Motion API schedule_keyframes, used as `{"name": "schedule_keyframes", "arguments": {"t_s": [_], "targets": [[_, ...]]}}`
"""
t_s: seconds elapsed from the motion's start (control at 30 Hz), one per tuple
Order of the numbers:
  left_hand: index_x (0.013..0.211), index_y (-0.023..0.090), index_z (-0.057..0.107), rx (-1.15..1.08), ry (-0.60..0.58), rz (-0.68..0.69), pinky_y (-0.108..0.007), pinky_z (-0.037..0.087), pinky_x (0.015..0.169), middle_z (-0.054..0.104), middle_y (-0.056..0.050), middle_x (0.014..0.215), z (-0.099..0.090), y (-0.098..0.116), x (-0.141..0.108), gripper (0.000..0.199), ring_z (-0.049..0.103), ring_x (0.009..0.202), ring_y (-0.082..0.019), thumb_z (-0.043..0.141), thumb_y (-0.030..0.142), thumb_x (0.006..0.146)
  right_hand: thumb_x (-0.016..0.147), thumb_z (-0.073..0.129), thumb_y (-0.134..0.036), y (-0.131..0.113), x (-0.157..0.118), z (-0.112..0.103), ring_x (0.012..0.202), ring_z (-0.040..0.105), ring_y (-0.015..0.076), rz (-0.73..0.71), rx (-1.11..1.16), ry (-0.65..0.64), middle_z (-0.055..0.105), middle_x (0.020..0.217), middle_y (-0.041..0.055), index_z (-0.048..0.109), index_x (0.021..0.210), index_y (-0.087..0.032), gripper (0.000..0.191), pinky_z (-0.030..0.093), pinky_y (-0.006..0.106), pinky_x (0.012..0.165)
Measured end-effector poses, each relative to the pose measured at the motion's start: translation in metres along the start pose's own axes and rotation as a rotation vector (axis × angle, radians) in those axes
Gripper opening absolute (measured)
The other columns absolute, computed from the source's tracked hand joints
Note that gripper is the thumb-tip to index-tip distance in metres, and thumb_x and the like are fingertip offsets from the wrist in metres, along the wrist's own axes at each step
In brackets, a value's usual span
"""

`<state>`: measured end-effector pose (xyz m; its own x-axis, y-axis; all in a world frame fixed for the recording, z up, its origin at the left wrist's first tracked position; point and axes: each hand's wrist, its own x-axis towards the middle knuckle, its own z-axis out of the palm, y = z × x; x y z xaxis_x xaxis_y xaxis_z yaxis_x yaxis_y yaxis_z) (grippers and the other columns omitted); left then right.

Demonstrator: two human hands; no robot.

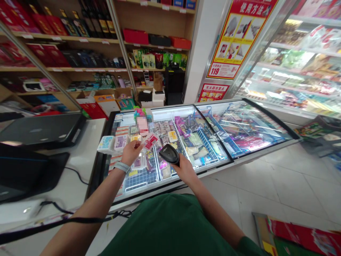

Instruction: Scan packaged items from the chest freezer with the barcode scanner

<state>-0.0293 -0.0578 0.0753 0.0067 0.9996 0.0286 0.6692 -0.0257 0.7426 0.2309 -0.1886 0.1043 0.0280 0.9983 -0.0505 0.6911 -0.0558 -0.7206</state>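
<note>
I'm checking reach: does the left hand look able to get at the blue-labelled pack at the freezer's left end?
Probably, though the left hand pinches a red-labelled pack it may need to put down. The blue-labelled pack looks uncovered, just past a purple-labelled pack.

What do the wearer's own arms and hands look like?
The left hand and right hand are ungloved. A pale grey, watch-like band circles the left wrist; none shows on the right. The top is plain dark green, with the matching right sleeve ending above the bare forearm. The left sleeve is out of frame.
</note>
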Motion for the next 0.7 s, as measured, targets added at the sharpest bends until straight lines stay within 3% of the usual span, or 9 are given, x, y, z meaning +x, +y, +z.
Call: {"name": "schedule_keyframes", "arguments": {"t_s": [0.7], "targets": [[0.085,0.018,0.064,-0.028,-0.012,-0.022,-0.029,0.043,0.064,0.068,-0.003,0.073,-0.0021,0.0093,0.0001,0.03,0.06,0.067,-0.018,0.06,0.044,0.071,0.086,0.062,-0.018,0.0018,0.0035,0.0024,0.1,0.064,0.0238,0.011,-0.003,-0.016,0.067,0.105,0.0113,0.054,0.109,-0.016,0.025,0.046,0.031,0.083]]}}
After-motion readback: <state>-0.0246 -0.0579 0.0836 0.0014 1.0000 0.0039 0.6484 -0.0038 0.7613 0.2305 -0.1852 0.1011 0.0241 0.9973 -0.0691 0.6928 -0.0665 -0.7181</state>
